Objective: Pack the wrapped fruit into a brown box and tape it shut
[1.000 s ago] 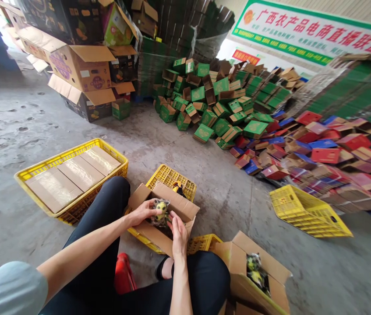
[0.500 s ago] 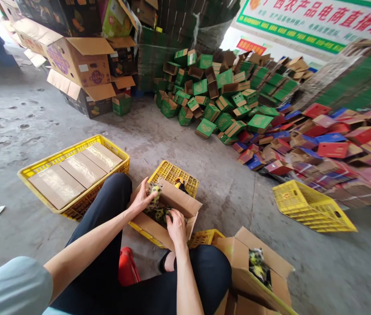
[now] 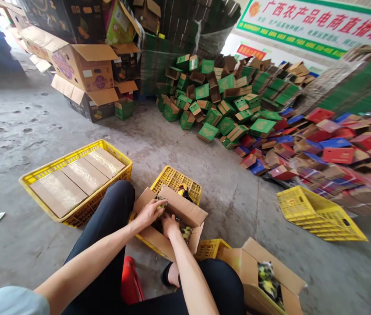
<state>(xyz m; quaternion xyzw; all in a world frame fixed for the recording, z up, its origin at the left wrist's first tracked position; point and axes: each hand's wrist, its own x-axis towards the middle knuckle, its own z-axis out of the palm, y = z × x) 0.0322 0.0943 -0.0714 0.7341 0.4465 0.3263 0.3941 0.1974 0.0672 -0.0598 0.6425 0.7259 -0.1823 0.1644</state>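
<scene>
Above concrete floor, the left hand's clasped plastic-wrapped packet has been lowered; the right hand's grip inside the carton cannot be told.

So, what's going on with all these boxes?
A seated person is busy at an open cardboard box. The left hand holds a yellow-green packet; the right hand reaches inside near another packet, its grip hidden. A second open box holds more packets, and a yellow crate holds three taped boxes.

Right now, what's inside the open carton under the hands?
Yellow-dark packets show beside the right hand; the left hand holds another at the left end. Hands, packets and carton walls hide the bottom.
</scene>
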